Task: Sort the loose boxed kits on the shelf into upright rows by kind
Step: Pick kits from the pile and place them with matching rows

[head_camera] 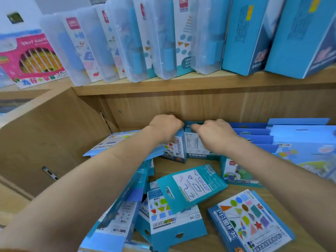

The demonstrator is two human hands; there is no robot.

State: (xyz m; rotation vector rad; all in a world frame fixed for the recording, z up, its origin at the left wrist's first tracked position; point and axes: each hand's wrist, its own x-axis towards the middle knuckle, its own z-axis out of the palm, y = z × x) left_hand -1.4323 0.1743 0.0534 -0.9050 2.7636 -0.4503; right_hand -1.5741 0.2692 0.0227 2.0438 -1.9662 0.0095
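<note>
Both hands reach to the back of the lower wooden shelf (209,168). My left hand (166,127) grips the top of an upright blue shape kit (175,150). My right hand (211,132) pinches the top of an upright teal kit (195,149) right beside it. In front lie loose boxes: a teal dotted-line kit (190,188) tilted on a blue-and-white kit (171,222), a geometric-shapes kit (249,222) flat at the right, and several blue boxes (125,202) piled under my left forearm.
A row of upright blue boxes (254,135) stands at the right back. A brown cardboard panel (51,139) forms the left wall. The upper shelf (181,84) carries clear plastic cases (127,42), tall blue boxes (245,37) and a pink box (32,59).
</note>
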